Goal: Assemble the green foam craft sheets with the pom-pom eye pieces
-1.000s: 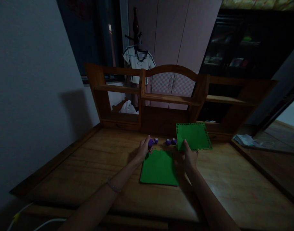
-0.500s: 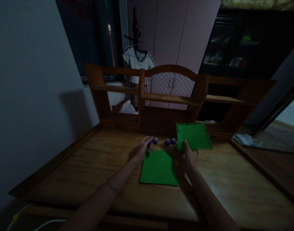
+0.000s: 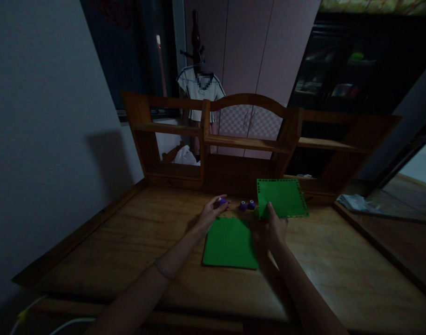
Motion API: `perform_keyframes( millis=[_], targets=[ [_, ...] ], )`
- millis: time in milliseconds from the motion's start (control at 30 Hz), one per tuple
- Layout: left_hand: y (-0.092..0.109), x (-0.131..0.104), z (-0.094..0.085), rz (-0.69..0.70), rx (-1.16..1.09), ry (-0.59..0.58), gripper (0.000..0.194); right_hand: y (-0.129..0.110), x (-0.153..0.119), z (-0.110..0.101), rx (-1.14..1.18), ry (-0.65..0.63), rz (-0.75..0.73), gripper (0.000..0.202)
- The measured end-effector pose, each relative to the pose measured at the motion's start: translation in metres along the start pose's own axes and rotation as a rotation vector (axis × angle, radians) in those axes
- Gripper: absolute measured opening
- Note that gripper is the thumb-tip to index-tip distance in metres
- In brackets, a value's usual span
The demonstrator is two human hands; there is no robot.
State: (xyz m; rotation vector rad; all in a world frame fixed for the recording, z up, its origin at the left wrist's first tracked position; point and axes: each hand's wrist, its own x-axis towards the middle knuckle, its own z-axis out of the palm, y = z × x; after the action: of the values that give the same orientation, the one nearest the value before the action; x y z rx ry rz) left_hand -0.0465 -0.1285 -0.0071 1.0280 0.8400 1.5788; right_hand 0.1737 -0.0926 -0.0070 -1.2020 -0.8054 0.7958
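A green square sheet (image 3: 231,244) lies flat on the wooden desk, in front of me. Just beyond its far left corner, my left hand (image 3: 213,211) has its fingers closed on a small purple object (image 3: 222,201). Two more purple pieces with pale round tops (image 3: 247,205) stand side by side to the right of it. My right hand (image 3: 276,226) pinches a second green sheet (image 3: 281,197), thumb on top, raised above the desk at the right. Dark marks or holes run along that sheet's edges.
A wooden shelf unit (image 3: 247,144) rises along the desk's back edge. A pale plastic packet (image 3: 359,203) lies at the far right. White cables (image 3: 71,321) show at the lower left, below the desk edge.
My left hand has shifted slightly right and closed round the purple object there, which was partly behind the fingers before. The green sheet in my right hand has hardly moved.
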Motion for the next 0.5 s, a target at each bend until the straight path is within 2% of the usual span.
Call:
perform_keyframes(
  millis=[233,500],
  targets=[
    [-0.002,0.000,0.000,-0.012,-0.182,-0.010,0.043,-0.007,-0.006,0.000,-0.028,-0.037,-0.019,0.047],
    [0.008,-0.004,0.001,-0.117,-0.328,-0.033,0.031,-0.011,-0.008,-0.002,-0.048,-0.023,0.008,0.046]
  ],
)
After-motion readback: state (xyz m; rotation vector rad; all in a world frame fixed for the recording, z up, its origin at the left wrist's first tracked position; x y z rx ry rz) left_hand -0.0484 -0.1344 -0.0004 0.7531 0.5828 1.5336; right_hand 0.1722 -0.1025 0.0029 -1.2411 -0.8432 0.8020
